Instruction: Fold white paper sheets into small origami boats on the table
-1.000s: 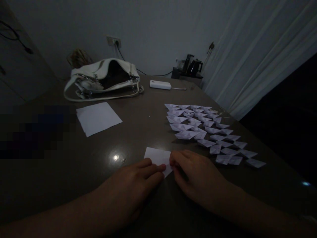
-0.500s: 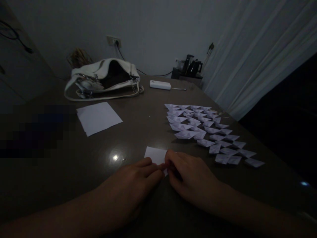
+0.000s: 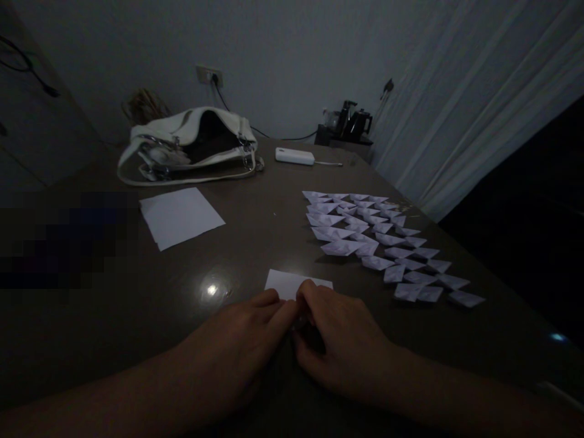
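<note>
A small white sheet of paper lies on the table in front of me, its near part hidden beneath my fingers. My left hand presses on its near left side with the fingers drawn together. From the right, my right hand pinches at the near edge of the same paper, thumb below and bent index finger above. The two hands meet fingertip to fingertip. To the right stand several folded paper boats in slanting rows. A stack of square white sheets lies at the left.
A white handbag lies open at the back of the dark table. Right of it rests a white power bank with a short cable. A black kettle stands in the far corner, near a pale curtain.
My right hand has moved slightly left and closer to my left fingertips, uncovering the paper's far right corner. The left hand stays nearly in place.
</note>
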Tool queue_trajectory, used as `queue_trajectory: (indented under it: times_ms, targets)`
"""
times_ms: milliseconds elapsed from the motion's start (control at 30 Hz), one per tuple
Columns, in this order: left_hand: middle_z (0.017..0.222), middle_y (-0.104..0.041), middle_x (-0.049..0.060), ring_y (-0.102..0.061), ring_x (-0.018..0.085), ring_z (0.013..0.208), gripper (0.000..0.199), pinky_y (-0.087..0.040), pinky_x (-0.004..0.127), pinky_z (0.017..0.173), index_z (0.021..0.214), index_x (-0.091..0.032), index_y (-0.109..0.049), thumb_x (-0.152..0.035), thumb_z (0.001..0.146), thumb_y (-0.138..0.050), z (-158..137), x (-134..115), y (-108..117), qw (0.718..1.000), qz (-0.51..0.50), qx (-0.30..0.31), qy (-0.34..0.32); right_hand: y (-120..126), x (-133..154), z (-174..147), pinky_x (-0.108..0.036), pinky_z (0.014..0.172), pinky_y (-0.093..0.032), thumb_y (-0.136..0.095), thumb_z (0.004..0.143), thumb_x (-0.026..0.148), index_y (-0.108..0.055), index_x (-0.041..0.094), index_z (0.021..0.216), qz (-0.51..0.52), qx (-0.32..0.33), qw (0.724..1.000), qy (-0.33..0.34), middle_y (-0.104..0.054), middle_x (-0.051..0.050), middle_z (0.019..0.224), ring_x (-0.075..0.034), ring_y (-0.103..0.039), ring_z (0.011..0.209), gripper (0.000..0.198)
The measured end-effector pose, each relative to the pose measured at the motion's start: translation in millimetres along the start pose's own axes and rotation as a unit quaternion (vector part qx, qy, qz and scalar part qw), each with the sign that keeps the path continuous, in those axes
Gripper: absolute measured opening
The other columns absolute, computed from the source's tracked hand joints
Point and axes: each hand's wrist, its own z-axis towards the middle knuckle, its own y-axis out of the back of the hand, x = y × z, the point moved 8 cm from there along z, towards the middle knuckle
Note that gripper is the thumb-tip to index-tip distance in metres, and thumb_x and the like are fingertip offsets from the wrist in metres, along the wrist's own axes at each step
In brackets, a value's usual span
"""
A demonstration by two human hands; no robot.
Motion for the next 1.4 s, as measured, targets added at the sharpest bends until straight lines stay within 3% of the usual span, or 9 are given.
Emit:
queue_trajectory:
  times_ms: [300,500,733,1133,1400]
  targets:
    - [0.113,-0.061,0.008,-0.055,0.022,0.1,0.039,-0.05,0.034,0.087,0.113,-0.017,-0.05,-0.006,0.077,-0.044,2,0,-6,0.999,0.026,0.027,-0.018,12,-8,1,-0.025,0.055,-0.028,-0.051,0.075,0.016,-0.043,0.02,0.085,0.036,-0.04,0.999,0.007,-0.054,0.001,0.076,-0.012,-0.048,0.063,0.014]
    - [0.125,-0.057,0.008,-0.055,0.024,0.105,0.039,-0.051,0.038,0.089,0.117,-0.018,-0.055,-0.009,0.081,-0.044,2,-2,-8,0.997,0.052,0.035,-0.043,6,-12,5,-0.024,0.053,-0.024,-0.05,0.074,0.013,-0.043,0.019,0.085,0.02,-0.017,1.0,0.005,-0.053,0.001,0.073,-0.011,-0.046,0.06,0.014]
    - [0.133,-0.053,0.008,-0.053,0.025,0.113,0.043,-0.049,0.039,0.093,0.117,-0.015,-0.058,-0.005,0.077,-0.045,0,-2,-4,0.996,0.069,0.015,-0.049,16,-27,7,-0.025,0.054,-0.024,-0.048,0.076,0.012,-0.044,0.019,0.086,-0.017,0.005,1.0,-0.014,-0.053,0.001,0.076,-0.012,-0.047,0.061,0.014]
    - [0.135,-0.053,0.008,-0.053,0.024,0.115,0.043,-0.05,0.036,0.091,0.12,-0.016,-0.057,-0.005,0.081,-0.044,0,-3,-2,0.997,0.069,0.002,-0.047,26,-47,9,-0.026,0.057,-0.028,-0.045,0.076,0.007,-0.046,0.018,0.085,-0.083,0.019,0.994,-0.068,-0.057,-0.002,0.08,-0.014,-0.051,0.067,0.015]
    - [0.134,-0.053,0.008,-0.053,0.024,0.116,0.042,-0.048,0.037,0.094,0.119,-0.017,-0.058,-0.005,0.08,-0.048,-1,-1,-5,0.997,0.065,-0.001,-0.044,30,-33,7,-0.024,0.055,-0.026,-0.05,0.075,0.012,-0.045,0.019,0.08,-0.017,-0.029,0.999,-0.007,-0.053,0.001,0.075,-0.012,-0.046,0.064,0.01]
